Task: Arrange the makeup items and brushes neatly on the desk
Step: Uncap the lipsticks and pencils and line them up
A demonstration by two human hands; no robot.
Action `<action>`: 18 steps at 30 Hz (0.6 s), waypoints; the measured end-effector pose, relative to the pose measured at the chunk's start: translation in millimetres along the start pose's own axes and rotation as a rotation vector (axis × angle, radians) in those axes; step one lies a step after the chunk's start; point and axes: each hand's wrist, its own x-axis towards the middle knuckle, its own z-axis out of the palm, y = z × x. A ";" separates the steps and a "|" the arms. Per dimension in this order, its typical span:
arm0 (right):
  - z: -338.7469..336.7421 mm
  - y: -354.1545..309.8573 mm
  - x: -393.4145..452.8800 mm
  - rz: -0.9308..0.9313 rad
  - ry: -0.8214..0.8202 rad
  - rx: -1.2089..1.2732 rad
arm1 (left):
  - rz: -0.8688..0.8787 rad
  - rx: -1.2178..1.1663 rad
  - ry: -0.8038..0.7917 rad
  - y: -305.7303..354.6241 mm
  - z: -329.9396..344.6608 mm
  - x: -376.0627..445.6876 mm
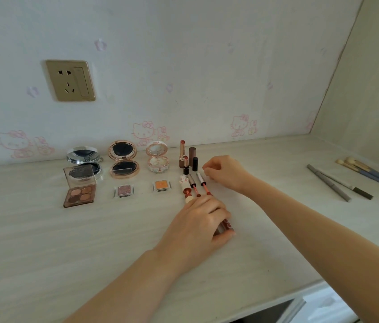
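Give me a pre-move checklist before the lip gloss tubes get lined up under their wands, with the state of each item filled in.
1. Left hand has hold of the lip gloss tubes: ok, fingers curl over them.
2. Right hand is free to help: ok, loosely curled above the desk, holding nothing.
3. The wands lie side by side, parallel: ok.
4. The upright lipsticks stand clear of the right hand: ok, but close, so easily knocked.
5. Number of tubes under the left hand matches the wands: cannot tell, the hand covers them.
6. Brushes and pencils at the right are arranged: not ok, lying loosely angled.
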 end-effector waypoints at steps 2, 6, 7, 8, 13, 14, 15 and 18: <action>-4.7 0.7 -6.9 -0.018 -0.006 -0.020 | -0.001 -0.003 0.002 0.0 0.3 -0.3; -13.7 3.8 -24.6 -0.083 -0.028 -0.180 | 0.000 -0.021 0.001 1.0 -0.5 -1.3; -16.5 5.1 -30.0 -0.099 -0.035 -0.221 | -0.001 -0.031 0.000 1.7 -1.1 -1.5; -19.7 6.5 -35.7 -0.114 -0.041 -0.258 | -0.004 -0.042 0.001 2.0 -1.9 -1.4; -39.7 17.9 -64.3 -0.152 -0.038 -0.373 | -0.010 -0.042 0.009 4.3 -4.0 0.4; -44.2 20.7 -69.4 -0.158 -0.035 -0.395 | -0.004 -0.031 0.006 5.2 -3.9 1.2; -49.3 24.0 -74.6 -0.163 -0.029 -0.415 | 0.002 -0.020 -0.001 5.8 -3.9 2.5; -65.4 34.1 -89.7 -0.161 -0.005 -0.454 | 0.015 0.009 -0.030 6.1 -5.1 11.7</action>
